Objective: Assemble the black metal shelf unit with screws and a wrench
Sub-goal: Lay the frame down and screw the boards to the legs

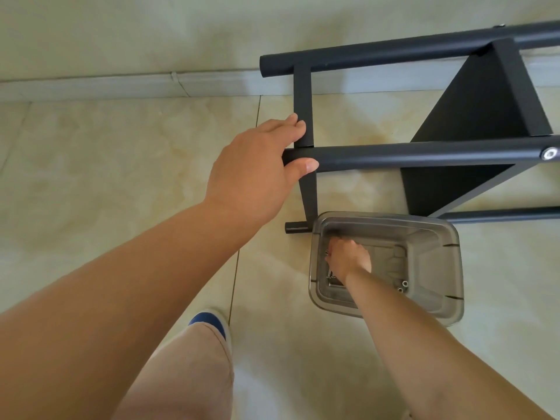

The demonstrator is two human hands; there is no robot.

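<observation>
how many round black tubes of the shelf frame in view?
4. Top round black tube near the wall; middle tube gripped at its end by the left hand; lower tube at right behind the clear plastic bin; short stub left of the bin. More may be hidden.

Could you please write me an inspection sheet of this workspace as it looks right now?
Surface: pale glossy tiled floor, no table.
Job's things: black metal shelf unit on its side; a silver bolt head at a tube joint; clear plastic bin on the floor holding loose small hardware.
Clutter: nothing seen.
Hands: left hand grips the end of a shelf tube; right hand reaches into the bin, fingers curled, what it holds unclear.
Cables: nothing seen.
Surroundings: tiled wall with baseboard; the person's leg and blue-toed shoe.
</observation>
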